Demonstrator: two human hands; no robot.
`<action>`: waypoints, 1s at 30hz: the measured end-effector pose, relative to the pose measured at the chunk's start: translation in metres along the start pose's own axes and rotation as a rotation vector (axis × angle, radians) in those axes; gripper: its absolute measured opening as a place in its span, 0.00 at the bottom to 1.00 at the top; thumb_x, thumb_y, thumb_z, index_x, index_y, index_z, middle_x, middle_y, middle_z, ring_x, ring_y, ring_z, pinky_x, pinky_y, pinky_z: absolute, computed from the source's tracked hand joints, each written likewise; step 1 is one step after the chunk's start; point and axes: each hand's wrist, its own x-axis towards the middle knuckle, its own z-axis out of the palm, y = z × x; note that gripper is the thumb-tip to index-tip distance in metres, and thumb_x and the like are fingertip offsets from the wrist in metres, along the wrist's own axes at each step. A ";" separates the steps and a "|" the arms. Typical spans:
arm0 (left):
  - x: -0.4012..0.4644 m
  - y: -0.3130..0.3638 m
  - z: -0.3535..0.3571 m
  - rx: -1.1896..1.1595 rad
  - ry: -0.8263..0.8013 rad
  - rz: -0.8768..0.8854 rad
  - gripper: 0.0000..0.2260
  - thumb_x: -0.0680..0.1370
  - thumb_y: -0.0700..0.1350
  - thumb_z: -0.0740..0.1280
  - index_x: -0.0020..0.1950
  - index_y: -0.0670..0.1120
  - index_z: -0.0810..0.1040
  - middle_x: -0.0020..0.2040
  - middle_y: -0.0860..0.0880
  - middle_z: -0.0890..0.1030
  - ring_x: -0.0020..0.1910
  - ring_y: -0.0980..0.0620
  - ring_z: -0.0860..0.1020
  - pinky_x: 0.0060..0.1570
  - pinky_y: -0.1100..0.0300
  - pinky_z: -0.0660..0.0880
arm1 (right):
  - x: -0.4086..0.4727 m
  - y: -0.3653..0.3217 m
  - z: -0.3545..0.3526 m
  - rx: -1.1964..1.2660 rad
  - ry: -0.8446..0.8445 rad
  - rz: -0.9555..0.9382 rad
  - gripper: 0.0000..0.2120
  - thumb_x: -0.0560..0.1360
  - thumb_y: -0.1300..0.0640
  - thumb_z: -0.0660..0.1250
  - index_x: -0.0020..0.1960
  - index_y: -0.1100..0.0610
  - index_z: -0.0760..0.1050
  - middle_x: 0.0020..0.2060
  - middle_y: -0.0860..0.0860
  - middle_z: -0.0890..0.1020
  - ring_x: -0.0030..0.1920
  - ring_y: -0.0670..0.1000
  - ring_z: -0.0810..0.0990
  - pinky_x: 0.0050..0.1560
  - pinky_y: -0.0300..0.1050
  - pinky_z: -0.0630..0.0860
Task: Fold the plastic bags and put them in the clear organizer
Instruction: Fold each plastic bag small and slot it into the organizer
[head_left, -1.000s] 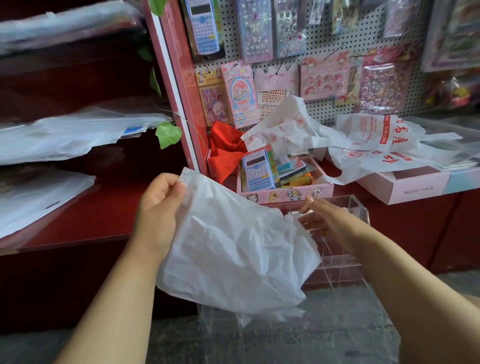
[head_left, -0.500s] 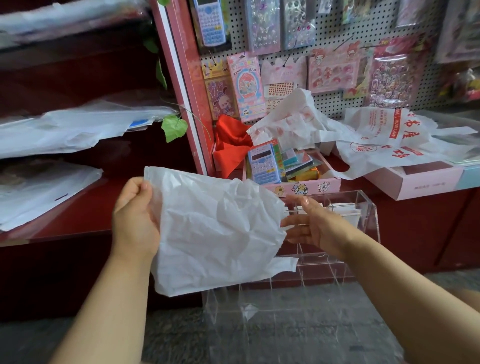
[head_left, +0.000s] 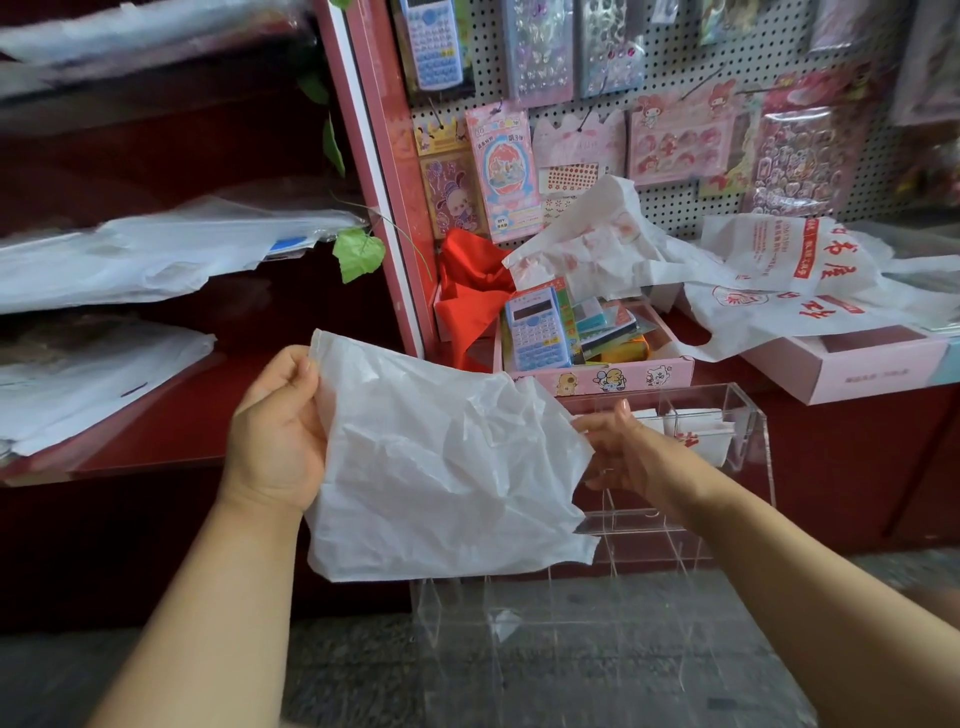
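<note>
Bag (head_left: 441, 467) now spread flatter between hands (edges pinched), above organizer (head_left: 748, 457).

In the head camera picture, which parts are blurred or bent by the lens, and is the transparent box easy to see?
Head view: the upper-left shelves are smeared by blur; the red cabinet post leans, from wide-angle distortion; the crumpled white plastic bag is evenly lit and sharp; the clear acrylic organizer shows mostly by its bright edges.

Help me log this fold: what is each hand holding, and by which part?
The left hand grips the white plastic bag by its upper left corner. The right hand meets its right edge; a firm grip cannot be told.
</note>
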 end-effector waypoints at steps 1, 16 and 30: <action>0.000 0.000 0.000 -0.002 -0.001 -0.006 0.20 0.81 0.39 0.54 0.33 0.49 0.76 0.29 0.52 0.74 0.27 0.57 0.72 0.30 0.68 0.70 | -0.001 0.000 0.001 -0.032 -0.004 -0.012 0.32 0.76 0.34 0.47 0.61 0.53 0.77 0.55 0.52 0.83 0.57 0.54 0.81 0.61 0.52 0.74; 0.016 0.003 -0.030 0.008 0.214 0.036 0.15 0.83 0.41 0.58 0.37 0.50 0.74 0.34 0.53 0.78 0.35 0.58 0.77 0.38 0.67 0.74 | -0.005 0.002 -0.008 -0.265 0.163 -0.142 0.27 0.74 0.35 0.56 0.42 0.55 0.82 0.44 0.52 0.85 0.49 0.56 0.82 0.62 0.58 0.74; 0.025 0.003 -0.060 0.655 0.483 0.165 0.11 0.83 0.48 0.60 0.41 0.53 0.72 0.36 0.53 0.70 0.35 0.58 0.66 0.38 0.58 0.65 | 0.001 0.005 -0.028 0.025 0.242 -0.173 0.16 0.60 0.51 0.80 0.30 0.57 0.74 0.28 0.54 0.76 0.30 0.52 0.73 0.27 0.36 0.71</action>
